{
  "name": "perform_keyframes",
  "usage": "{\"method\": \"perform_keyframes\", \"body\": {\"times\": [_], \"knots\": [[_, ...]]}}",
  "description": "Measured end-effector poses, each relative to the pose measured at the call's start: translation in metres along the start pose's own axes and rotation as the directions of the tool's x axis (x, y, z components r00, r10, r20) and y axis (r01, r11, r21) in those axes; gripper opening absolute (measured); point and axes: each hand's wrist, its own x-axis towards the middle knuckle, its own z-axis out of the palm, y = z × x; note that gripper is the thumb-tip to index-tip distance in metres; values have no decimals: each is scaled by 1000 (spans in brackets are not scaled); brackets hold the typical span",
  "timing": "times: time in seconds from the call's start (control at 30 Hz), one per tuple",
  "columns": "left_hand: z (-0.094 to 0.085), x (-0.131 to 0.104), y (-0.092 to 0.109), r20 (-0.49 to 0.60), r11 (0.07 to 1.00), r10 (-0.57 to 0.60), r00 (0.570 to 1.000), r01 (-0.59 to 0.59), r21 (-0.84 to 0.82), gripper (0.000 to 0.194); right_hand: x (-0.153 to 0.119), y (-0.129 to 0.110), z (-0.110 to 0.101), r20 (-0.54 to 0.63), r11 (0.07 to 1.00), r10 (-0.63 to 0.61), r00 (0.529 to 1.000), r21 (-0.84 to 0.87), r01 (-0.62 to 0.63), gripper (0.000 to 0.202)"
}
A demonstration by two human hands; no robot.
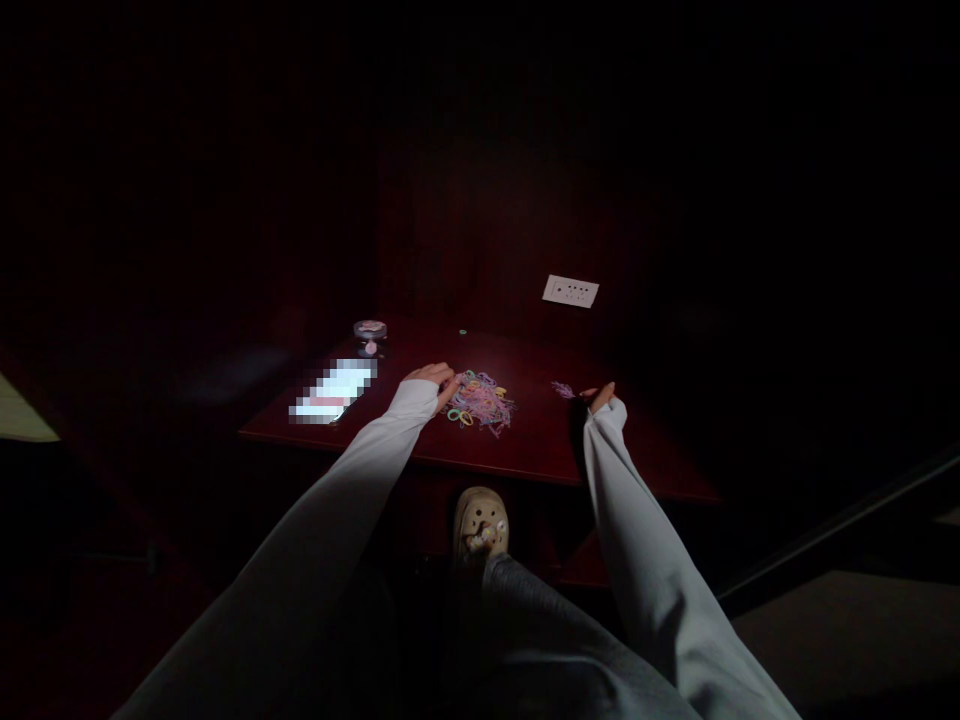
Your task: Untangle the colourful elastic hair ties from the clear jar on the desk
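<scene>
On the dark red tabletop (420, 440) lies a loose pile of small hair ties (480, 400) in pink, purple, green and yellow. My left hand (435, 376) rests against the pile's left side, its fingers stretched out and touching the nearest ties. Farther right, a small separate bunch of purple hair ties (562, 390) lies on the wood. My right hand (598, 396) is just right of that bunch, fingers apart and one pointing toward it; I see nothing held. Shadow hides part of its underside.
A lit phone (334, 391), its screen blurred out, lies left of my left hand. Behind it stands a clear round container (370, 338) with a lid. One green hair tie (463, 332) lies toward the back. A white socket plate (571, 291) is on the wall. My clog (480, 525) shows below the table edge.
</scene>
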Motion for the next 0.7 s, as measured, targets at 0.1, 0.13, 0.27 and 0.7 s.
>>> {"method": "perform_keyframes", "body": {"times": [0.1, 0.13, 0.27, 0.7], "knots": [[0, -1, 1, 19, 998, -54, 998, 54, 11, 57, -9, -11, -1, 100, 961, 94, 991, 250, -116, 98], [0, -1, 1, 21, 996, -84, 996, 84, 15, 62, -12, -17, 1, 170, 948, 81, 982, 292, -129, 96], [2, -1, 1, 6, 988, -149, 989, 149, 36, 74, -24, -41, 10, 439, 967, -96, 893, 255, -21, 94], [0, 0, 1, 131, 988, -111, 985, 123, -90, 66, -40, -71, 37, 548, 904, -416, 726, 333, 267, 72]]}}
